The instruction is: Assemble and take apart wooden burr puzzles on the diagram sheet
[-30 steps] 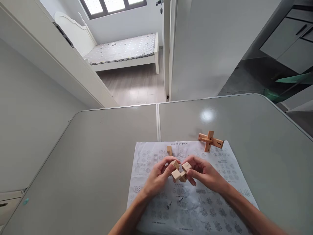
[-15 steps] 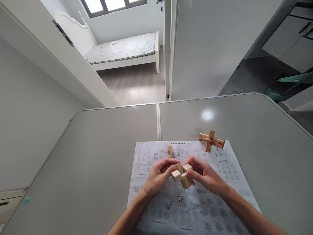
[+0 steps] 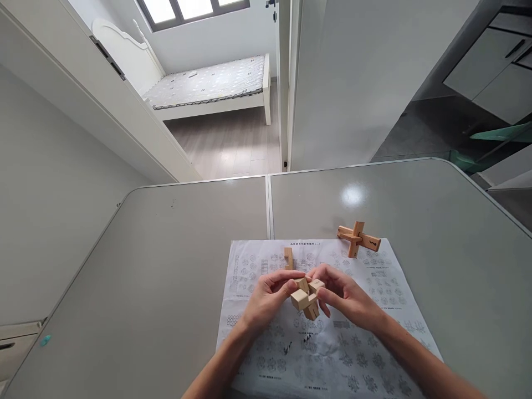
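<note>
Both my hands hold a small wooden puzzle (image 3: 306,298) of interlocked light wood bars just above a printed paper sheet (image 3: 324,354). My left hand (image 3: 268,299) pinches its left side with curled fingers. My right hand (image 3: 344,296) grips its right side, fingers closed round the bars. A single loose wooden bar (image 3: 288,258) lies on the sheet just beyond my left fingers. An assembled wooden cross (image 3: 357,239) rests at the sheet's far right corner.
The grey table (image 3: 166,266) has a seam down its middle and rounded far corners. Beyond it are white partition walls, an open doorway onto a room with a bed (image 3: 208,83), and dark cabinets at the right.
The puzzle in my hands has been turned slightly and its bars pushed closer together. Both hands stay over the same spot on the sheet.
</note>
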{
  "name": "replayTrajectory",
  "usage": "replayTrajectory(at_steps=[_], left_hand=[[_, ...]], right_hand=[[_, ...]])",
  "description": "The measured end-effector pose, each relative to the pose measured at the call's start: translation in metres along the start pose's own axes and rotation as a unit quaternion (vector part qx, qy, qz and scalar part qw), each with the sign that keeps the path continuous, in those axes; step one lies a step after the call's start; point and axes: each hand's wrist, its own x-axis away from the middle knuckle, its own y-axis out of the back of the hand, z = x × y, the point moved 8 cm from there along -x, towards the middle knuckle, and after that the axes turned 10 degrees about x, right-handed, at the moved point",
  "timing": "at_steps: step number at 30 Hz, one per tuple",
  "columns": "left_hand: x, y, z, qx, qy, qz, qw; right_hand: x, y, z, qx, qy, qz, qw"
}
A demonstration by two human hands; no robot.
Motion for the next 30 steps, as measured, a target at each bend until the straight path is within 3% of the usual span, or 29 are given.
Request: replayTrajectory(at_steps=[10,16,30], left_hand=[[0.002,-0.007,-0.003,-0.047,-0.010,0.027,0.998],[0.009,-0.017,-0.021,-0.076,-0.100,0.013,0.992],[0.009,-0.024,-0.014,-0.067,-0.083,0.016,0.994]], right_hand=[[0.002,0.005,-0.005,0.004,-0.021,-0.041,0.999],[0.002,0.011,-0.001,0.041,-0.009,-0.088,0.995],[0.004,0.008,0.006,0.088,0.004,-0.083,0.993]])
